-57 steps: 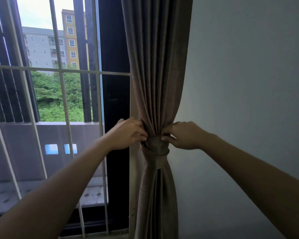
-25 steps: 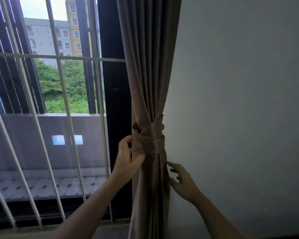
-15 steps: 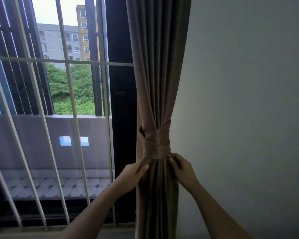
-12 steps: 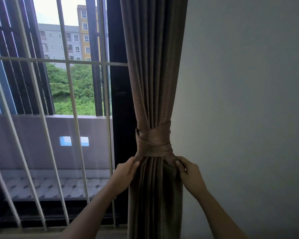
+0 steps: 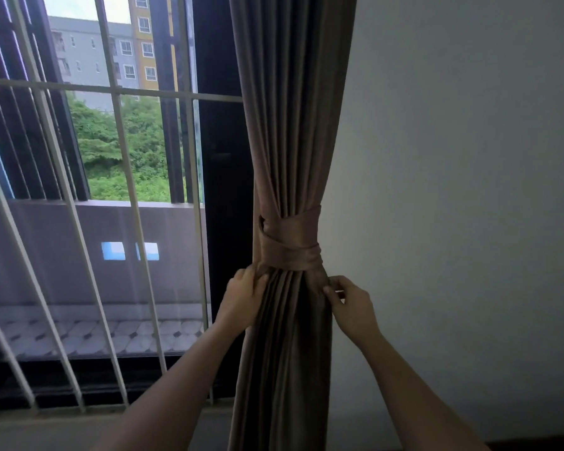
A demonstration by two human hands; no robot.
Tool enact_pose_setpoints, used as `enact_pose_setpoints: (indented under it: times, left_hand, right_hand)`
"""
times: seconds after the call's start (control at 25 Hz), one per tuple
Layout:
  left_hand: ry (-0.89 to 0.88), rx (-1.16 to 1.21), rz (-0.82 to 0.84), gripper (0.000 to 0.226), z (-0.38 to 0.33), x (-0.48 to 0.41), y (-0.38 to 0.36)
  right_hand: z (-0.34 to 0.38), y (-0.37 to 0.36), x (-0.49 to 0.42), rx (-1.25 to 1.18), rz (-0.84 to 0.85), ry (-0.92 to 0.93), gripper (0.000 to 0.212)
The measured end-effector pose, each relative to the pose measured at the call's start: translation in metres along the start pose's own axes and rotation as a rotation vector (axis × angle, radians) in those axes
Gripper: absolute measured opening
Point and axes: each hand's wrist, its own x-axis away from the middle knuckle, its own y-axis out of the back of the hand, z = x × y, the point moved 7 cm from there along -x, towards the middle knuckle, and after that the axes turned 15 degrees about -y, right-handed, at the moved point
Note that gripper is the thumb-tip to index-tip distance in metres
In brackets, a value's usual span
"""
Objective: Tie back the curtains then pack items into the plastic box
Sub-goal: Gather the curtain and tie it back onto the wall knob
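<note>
Left hand: On my feed, the left hand (image 5: 241, 301) gripped the curtain's (image 5: 290, 125) left edge, fingers curled into the folds just under the tie band (image 5: 290, 249).
Right hand: The right hand (image 5: 352, 304) pinched the right edge between thumb and fingertips, level with the left.
Curtain: I saw it hang gathered in one bundle between window and wall (image 5: 469, 190).
Tie band: Matching fabric, wrapped round the bundle, crossing in front.
Window: White bars (image 5: 124, 157) stood left; trees and apartment blocks lay beyond.
</note>
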Motion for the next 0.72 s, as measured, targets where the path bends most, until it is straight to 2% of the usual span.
enact_pose_setpoints:
  times: [0.08, 0.12, 0.2, 0.24, 0.32, 0.4, 0.48, 0.6, 0.72]
  left_hand:
    - [-0.101, 0.088, -0.194, 0.039, -0.012, 0.019, 0.014]
    - [-0.167, 0.13, -0.225, 0.04, -0.016, 0.025, 0.02]
    - [-0.228, 0.089, -0.153, 0.046, -0.018, 0.029, 0.02]
    - [-0.222, 0.017, -0.106, 0.049, -0.017, 0.029, 0.019]
    - [-0.168, -0.094, 0.021, 0.04, -0.015, 0.025, 0.012]
    - [-0.134, -0.161, 0.148, 0.025, -0.021, 0.02, 0.002]
    - [-0.122, -0.19, 0.145, 0.026, -0.027, 0.018, -0.005]
    - [-0.029, -0.18, 0.065, 0.043, -0.021, 0.021, -0.007]
    - [0.049, -0.372, 0.049, 0.036, 0.005, 0.022, -0.001]
  right_hand:
    - [-0.005, 0.007, 0.012, -0.11, -0.083, 0.028, 0.02]
    - [-0.002, 0.01, 0.016, -0.161, -0.121, 0.066, 0.018]
    - [0.016, 0.011, 0.019, -0.181, -0.119, 0.155, 0.015]
    - [0.024, 0.005, 0.018, -0.158, -0.064, 0.158, 0.021]
    - [0.034, -0.014, 0.016, -0.106, 0.089, 0.081, 0.043]
    - [0.038, -0.03, 0.01, -0.059, 0.164, 0.043, 0.052]
    - [0.035, -0.039, 0.004, -0.017, 0.184, 0.024, 0.056]
    - [0.027, -0.045, -0.002, 0.036, 0.279, 0.027, 0.038]
    - [0.017, -0.039, -0.004, -0.045, 0.257, 0.057, 0.022]
